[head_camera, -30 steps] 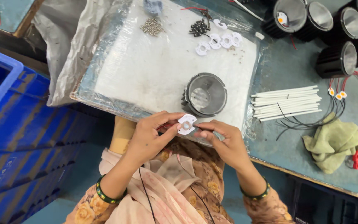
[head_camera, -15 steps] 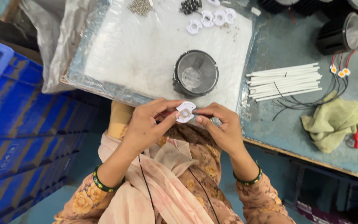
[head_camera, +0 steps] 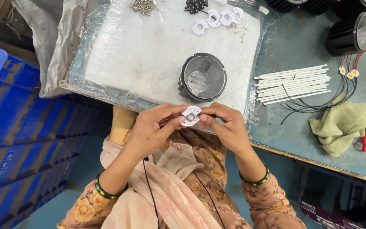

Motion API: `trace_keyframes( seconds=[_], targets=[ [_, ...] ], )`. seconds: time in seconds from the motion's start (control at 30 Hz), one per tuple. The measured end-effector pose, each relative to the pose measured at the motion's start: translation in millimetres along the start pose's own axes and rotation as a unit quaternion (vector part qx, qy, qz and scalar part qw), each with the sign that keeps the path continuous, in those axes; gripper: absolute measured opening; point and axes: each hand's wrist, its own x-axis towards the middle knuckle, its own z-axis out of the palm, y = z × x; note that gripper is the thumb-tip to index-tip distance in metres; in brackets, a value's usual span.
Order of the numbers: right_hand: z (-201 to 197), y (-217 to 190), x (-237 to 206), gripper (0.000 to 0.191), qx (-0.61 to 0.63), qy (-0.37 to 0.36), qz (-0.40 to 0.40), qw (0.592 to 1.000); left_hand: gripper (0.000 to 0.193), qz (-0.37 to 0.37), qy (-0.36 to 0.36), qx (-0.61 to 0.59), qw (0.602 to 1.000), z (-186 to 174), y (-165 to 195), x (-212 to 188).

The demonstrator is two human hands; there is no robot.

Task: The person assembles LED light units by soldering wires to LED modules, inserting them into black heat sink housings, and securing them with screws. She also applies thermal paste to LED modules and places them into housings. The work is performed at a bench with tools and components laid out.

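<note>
Both hands pinch one small white round plastic holder (head_camera: 190,115).
My left hand (head_camera: 155,131) and right hand (head_camera: 225,127) clamp fingers on it; grey ribbed metal housing (head_camera: 203,77) at twelve o'clock.

Both forearms rise from the bottom of the view and bend inward, so the 2 hands meet at the middle. The left hand (head_camera: 155,129) curls with its thumb and forefinger pinched at the tips, knuckles up. The right hand (head_camera: 225,127) mirrors it, fingers bent and fingertips pressed close to the left ones. Each wrist wears 1 green bangle.
</note>
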Motion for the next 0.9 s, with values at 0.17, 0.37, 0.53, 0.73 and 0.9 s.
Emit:
trace_keyframes(
  seconds=[0.17, 0.37, 0.53, 0.73, 0.9],
  targets=[
    [-4, 2, 4, 0.012, 0.024, -0.014, 0.004, 1.000, 0.030, 0.024, 0.007, 0.010, 1.000, 0, -2, 4],
    [-33, -23, 21, 0.021, -0.115, -0.032, -0.072, 0.990, 0.024, 0.207, 0.010, 0.153, 0.966, -4, 4, 21],
    [-74, -45, 71, 0.025, -0.357, -0.104, -0.258, 0.892, 0.026, 0.427, -0.014, 0.360, 0.829, -16, 7, 68],
    [-78, -44, 116, 0.024, -0.508, -0.144, -0.298, 0.795, 0.009, 0.459, -0.081, 0.518, 0.718, 4, -13, 105],
    [-70, -25, 129, 0.029, -0.557, -0.127, -0.295, 0.766, 0.002, 0.390, -0.122, 0.552, 0.727, 17, -32, 123]
  ],
)
